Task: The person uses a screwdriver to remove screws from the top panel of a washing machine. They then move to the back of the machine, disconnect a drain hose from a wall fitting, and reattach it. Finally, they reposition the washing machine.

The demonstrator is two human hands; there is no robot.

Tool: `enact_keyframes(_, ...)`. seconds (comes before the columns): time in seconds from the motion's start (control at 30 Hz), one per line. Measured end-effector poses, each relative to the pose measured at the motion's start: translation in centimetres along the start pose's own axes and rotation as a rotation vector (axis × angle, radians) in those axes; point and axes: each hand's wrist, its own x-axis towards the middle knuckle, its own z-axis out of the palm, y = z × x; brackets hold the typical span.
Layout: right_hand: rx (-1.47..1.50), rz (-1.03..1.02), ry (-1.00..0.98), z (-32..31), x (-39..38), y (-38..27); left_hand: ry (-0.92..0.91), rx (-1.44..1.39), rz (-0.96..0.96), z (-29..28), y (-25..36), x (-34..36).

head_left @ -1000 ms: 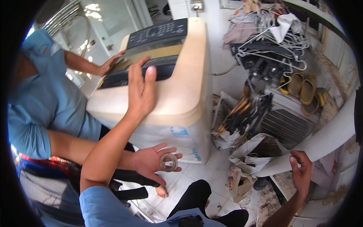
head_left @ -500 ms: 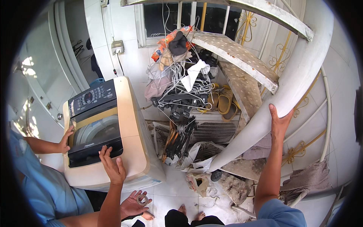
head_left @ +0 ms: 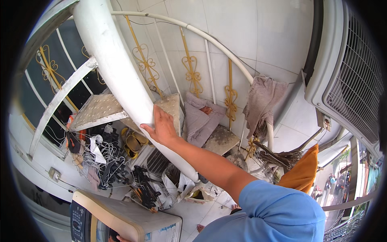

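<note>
My right hand (head_left: 163, 127) lies against the thick white pole (head_left: 129, 88) of the spiral stair, palm on it, thumb stretched across and fingers extended upward. It rests flat rather than closing round the pole. At the lower edge of the view, fingertips (head_left: 118, 238), seemingly of my left hand, touch the dark lid of the beige washing machine (head_left: 129, 218); the rest of that hand is cut off. Beside the pole, speckled stair treads (head_left: 96, 111) stick out, and a grey cloth (head_left: 201, 121) drapes over one.
A heap of wire hangers (head_left: 105, 151), yellow shoes (head_left: 133, 143) and bags (head_left: 177, 179) crowds under the stair. On the right are an air-conditioner outdoor unit (head_left: 350, 76), a curved white railing (head_left: 225, 46), a striped cloth (head_left: 264, 101) and an orange cloth (head_left: 300, 169).
My view has swung to the right, bringing in the outdoor unit and orange cloth. The washing machine sits lower, and the other person has left view. My right hand stays on the pole.
</note>
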Motion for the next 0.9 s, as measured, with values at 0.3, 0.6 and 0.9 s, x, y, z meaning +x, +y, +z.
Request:
enact_keyframes(0.3,-0.184,0.646,0.295,-11.1,-5.0,12.1,0.023,-0.138,-0.096,-1.4,1.6,1.0)
enact_keyframes(0.6,-0.729,0.768,0.546,-28.7,-8.9,28.1,-0.001,-0.674,-0.05,-2.9,13.3,3.4)
enact_keyframes(0.9,-0.581,0.411,0.585,-31.6,-9.6,27.7,-1.191,-1.562,-0.014,1.5,38.9,2.8)
